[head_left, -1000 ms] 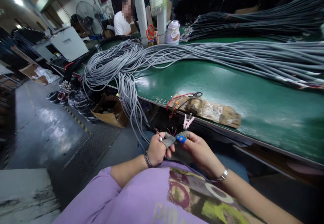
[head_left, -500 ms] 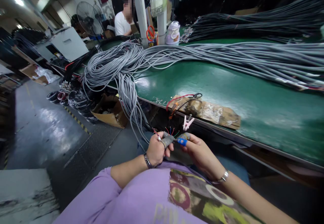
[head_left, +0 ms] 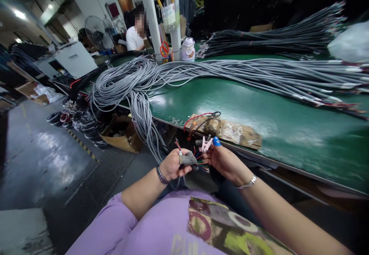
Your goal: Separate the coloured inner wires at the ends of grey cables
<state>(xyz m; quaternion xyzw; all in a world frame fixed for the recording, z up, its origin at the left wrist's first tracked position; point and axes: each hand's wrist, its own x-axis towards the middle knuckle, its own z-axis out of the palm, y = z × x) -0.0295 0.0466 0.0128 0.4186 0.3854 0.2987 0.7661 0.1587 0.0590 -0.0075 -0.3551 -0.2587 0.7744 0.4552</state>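
Observation:
My left hand (head_left: pixel 175 163) is closed around the end of a grey cable, most of it hidden in the fist. Thin coloured wires (head_left: pixel 203 164) fan out beyond its taped thumb, and more wire ends (head_left: pixel 177 144) stick up above the knuckles. My right hand (head_left: pixel 223 159) is just to the right, thumb and forefinger apart, with blue tape on the thumb. Between them in view is a pink clip (head_left: pixel 206 144) at the bench edge; whether the fingers touch it I cannot tell. The lower fingers are close to the coloured wires.
A taped wooden strip (head_left: pixel 250 136) with red and black leads lies along the green bench (head_left: pixel 184 97). Grey cables (head_left: pixel 115 80) are heaped behind and hang over the edge above a cardboard box (head_left: pixel 122 138). Black cables (head_left: pixel 245 40) lie further back. Another person (head_left: pixel 134 38) sits beyond the posts.
My right hand has moved away from the left hand, up to the pink clip, and its thumb and forefinger have spread. The wires at my left thumb now fan rightward. The view has shifted slightly.

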